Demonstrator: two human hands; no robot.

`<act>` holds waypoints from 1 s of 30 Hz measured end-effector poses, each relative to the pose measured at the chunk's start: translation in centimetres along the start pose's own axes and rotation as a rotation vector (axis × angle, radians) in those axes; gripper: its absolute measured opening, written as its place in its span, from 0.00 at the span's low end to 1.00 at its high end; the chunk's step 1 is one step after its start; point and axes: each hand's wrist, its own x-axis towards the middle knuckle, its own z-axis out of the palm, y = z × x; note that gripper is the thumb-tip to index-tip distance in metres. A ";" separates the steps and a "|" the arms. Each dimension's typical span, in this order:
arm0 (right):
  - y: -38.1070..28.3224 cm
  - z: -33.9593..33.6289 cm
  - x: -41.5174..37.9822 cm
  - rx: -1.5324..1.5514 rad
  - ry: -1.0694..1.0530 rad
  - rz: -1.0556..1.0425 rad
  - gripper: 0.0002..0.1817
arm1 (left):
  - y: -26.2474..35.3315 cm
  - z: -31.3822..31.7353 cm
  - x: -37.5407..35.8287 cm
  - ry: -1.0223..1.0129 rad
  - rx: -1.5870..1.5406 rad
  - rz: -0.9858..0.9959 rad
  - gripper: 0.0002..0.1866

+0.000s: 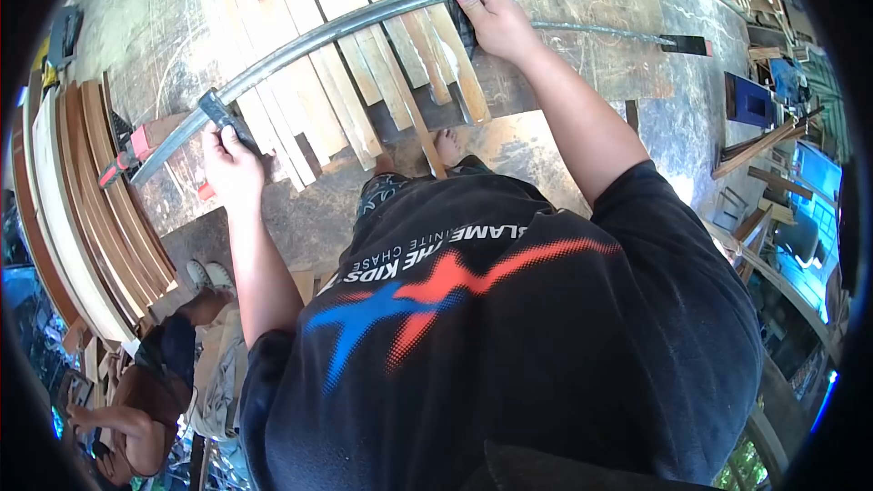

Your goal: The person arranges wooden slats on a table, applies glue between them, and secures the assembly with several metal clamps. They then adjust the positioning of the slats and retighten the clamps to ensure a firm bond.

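Observation:
A long metal bar clamp [336, 29] spans several pale wooden strips [341, 109] that lie side by side on the worn workbench. My left hand [234, 166] is closed at the clamp's dark jaw on the left, with the thumb up against it. At the other end, my right hand [496, 23] grips the dark jaw, fingers partly hidden behind it. Some strips jut past the bench edge toward my body, with uneven ends. Beyond my right wrist, a thin metal bar [600, 32] with a black end piece lies on the bench.
A red-and-black handle [115, 169] lies by the clamp's left tip. Long brown and pale boards [91, 209] are stacked at left. Another person [150, 391] is at the lower left. Loose lumber [759, 147] and a blue panel [750, 98] are at right.

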 end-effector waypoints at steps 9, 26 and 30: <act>1.5 0.1 0.9 0.127 0.164 -0.078 0.21 | 3.0 0.1 0.8 0.083 -0.021 0.102 0.18; 1.5 2.6 2.5 0.544 0.062 0.025 0.22 | 5.8 0.8 1.0 0.140 0.086 -0.095 0.12; 1.4 2.3 2.7 0.472 0.039 -0.012 0.21 | 6.0 0.7 0.8 0.101 0.029 -0.031 0.11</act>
